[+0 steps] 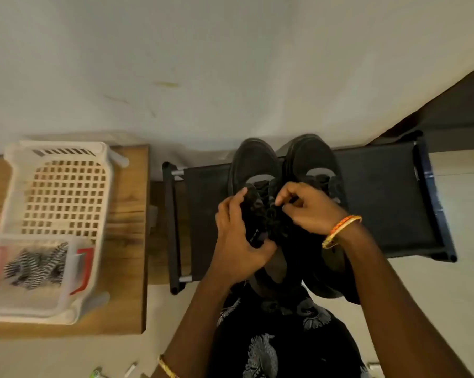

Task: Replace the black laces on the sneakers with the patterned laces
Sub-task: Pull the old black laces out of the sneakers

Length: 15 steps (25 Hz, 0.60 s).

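The left sneaker (253, 170) stands on the black rack (380, 203), toe pointing away. The left hand (238, 238) grips its tongue; the right hand (306, 207) pinches the black lace (271, 214) just beside. The patterned laces (36, 264) lie in the basket (66, 186), well left on the desk (126, 227).

Dim, soft light; edges bowed, left side perhaps motion-blurred.

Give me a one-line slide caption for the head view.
Left hand grips the left sneaker while right hand pinches its black laces; patterned laces wait in a basket.
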### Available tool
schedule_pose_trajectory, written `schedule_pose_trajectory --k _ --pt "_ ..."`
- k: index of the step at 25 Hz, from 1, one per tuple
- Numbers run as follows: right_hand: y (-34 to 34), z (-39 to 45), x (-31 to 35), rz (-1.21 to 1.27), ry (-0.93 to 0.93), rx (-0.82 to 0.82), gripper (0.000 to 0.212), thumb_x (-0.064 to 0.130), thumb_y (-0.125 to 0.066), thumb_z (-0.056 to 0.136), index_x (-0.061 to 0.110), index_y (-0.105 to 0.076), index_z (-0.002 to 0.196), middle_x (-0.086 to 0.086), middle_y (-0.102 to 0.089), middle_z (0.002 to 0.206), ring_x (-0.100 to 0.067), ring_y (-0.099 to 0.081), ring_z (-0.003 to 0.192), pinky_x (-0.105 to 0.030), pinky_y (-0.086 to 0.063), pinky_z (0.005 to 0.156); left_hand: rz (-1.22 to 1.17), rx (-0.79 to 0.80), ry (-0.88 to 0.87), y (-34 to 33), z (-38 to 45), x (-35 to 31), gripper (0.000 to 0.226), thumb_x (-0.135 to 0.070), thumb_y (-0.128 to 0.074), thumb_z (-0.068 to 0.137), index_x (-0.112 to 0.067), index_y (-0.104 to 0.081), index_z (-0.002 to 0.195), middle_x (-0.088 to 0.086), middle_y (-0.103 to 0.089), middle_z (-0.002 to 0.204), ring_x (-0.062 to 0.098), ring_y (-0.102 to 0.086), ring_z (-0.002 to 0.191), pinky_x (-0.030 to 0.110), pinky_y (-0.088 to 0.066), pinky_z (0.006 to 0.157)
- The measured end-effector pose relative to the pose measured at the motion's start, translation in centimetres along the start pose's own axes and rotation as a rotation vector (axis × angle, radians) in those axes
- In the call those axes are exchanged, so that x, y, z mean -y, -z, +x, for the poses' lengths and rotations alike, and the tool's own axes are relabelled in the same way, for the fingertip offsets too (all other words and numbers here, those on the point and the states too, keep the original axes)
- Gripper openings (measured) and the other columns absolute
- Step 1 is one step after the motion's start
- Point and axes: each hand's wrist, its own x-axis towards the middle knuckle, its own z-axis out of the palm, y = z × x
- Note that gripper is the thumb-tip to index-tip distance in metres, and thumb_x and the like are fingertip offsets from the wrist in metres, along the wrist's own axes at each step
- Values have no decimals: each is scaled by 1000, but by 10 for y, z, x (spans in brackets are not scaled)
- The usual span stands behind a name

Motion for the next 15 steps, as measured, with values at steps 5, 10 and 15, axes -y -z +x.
schedule_pose_trajectory --k 5,10,15 --pt "3 15 -9 83 -29 144 19 12 -46 96 21 -56 83 1 -55 85 -16 -58 80 -25 -55 59 -199 57 -45 -12 9 42 112 -45 -74 65 -64 13 133 -8 1 156 15 -13 146 44 -33 112" --pt "8 15 -4 70 -46 154 15 17 -44 97 20 -55 89 -5 -56 95 -11 -58 79 -25 -58 56 -275 151 -20 -20 24 62 126 -54 -83 56 -71 20 127 -8 2 159 14 -13 147 49 -31 113" --pt "10 0 -8 -32 4 137 16 20 -42 98 27 -56 99 -5 -60 98 -13 -62 85 -30 -60 65 -266 182 -1 -22 31 69 126 -46 -82 54 -77 25 111 -9 -3 158 12 -17 145 44 -31 114"
